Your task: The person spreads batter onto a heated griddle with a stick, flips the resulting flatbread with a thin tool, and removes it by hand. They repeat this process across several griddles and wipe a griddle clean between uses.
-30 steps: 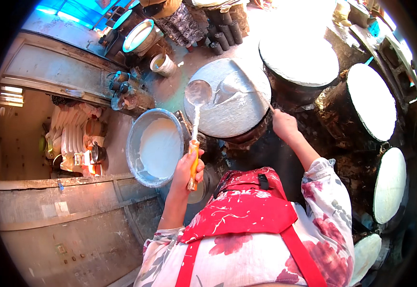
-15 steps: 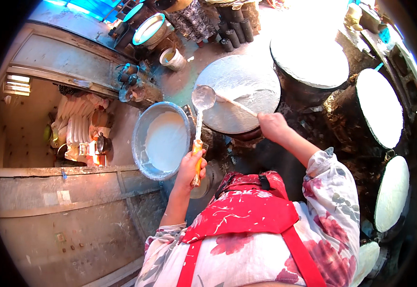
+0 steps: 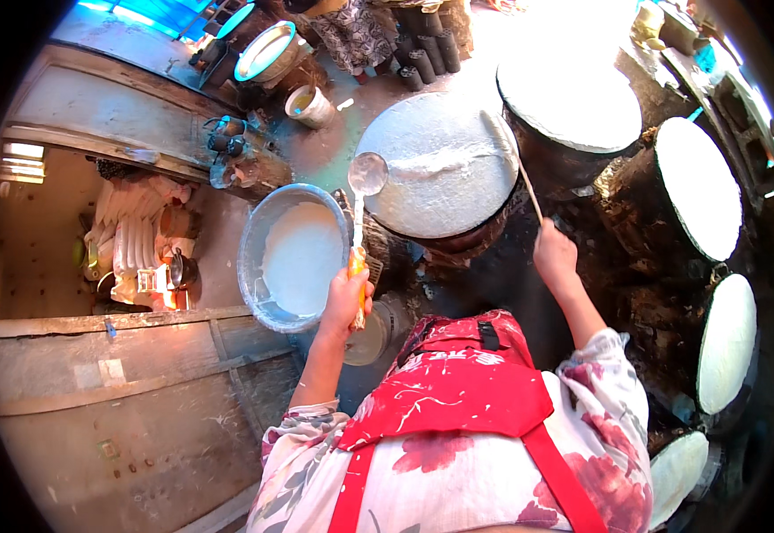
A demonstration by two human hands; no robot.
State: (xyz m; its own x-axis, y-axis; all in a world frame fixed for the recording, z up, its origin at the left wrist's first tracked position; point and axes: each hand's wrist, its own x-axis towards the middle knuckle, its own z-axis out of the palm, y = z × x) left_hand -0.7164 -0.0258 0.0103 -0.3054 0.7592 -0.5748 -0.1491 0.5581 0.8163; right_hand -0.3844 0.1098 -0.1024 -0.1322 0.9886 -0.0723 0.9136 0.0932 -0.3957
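My left hand (image 3: 348, 295) is closed round the orange handle of a ladle (image 3: 367, 175), whose round bowl hangs over the left rim of a large round griddle (image 3: 396, 204). White batter (image 3: 445, 164) coats the griddle, with a thicker ridge running across toward its right side. My right hand (image 3: 555, 256) grips the near end of a thin wooden stick (image 3: 531, 191); its far end lies over the griddle's right edge, and its tip is hard to make out. Left of the griddle stands a blue-grey basin (image 3: 248, 280) of white batter.
More round griddles with pale tops, such as one at the back (image 3: 569, 107) and one at the right (image 3: 698, 191), stand in an arc. A white bucket (image 3: 310, 108) is on the floor behind the basin. A wooden partition (image 3: 165, 391) runs along the left.
My right hand has moved right and nearer to me, swinging the stick from the griddle's left part to its right edge. Batter now forms a ridge toward the right. My left hand has barely moved.
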